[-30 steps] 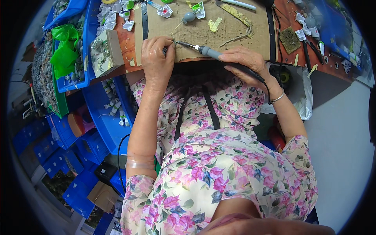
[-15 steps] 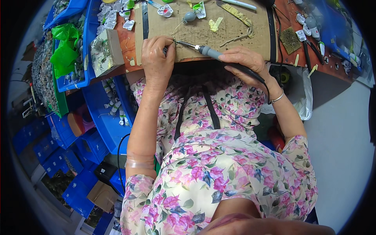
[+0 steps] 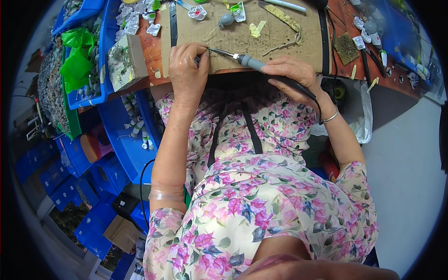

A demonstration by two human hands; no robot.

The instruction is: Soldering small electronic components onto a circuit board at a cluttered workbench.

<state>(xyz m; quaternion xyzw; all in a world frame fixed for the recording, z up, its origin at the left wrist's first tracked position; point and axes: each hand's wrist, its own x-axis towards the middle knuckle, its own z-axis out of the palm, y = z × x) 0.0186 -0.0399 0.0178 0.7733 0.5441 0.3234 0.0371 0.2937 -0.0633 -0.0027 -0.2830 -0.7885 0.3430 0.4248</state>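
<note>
A soldering iron (image 3: 252, 62) with a grey grip and black cord lies in my right hand (image 3: 295, 74), whose fingers are wrapped round its handle. Its thin metal tip points left and meets or nearly meets the fingertips of my left hand (image 3: 188, 69). That hand is pinched at the front edge of the cardboard sheet (image 3: 233, 44); the small dark piece between the fingers is too hidden to name. Farther back on the cardboard rest a grey ball-shaped part (image 3: 226, 20), an open white-and-green plastic shell (image 3: 238, 11) and strips of yellow tape (image 3: 257, 29).
Left of the cardboard stands a small box (image 3: 127, 63) holding wire-like bits, beside blue bins (image 3: 109, 46) of parts. On the right lie a brown sponge (image 3: 346, 48), black-handled tools (image 3: 376, 62) and white plastic pieces (image 3: 359, 42). A white bag (image 3: 365, 116) hangs below the table edge.
Almost nothing differs. The soldering iron and my right hand have shifted very slightly to the right; my left hand keeps its place and pinch.
</note>
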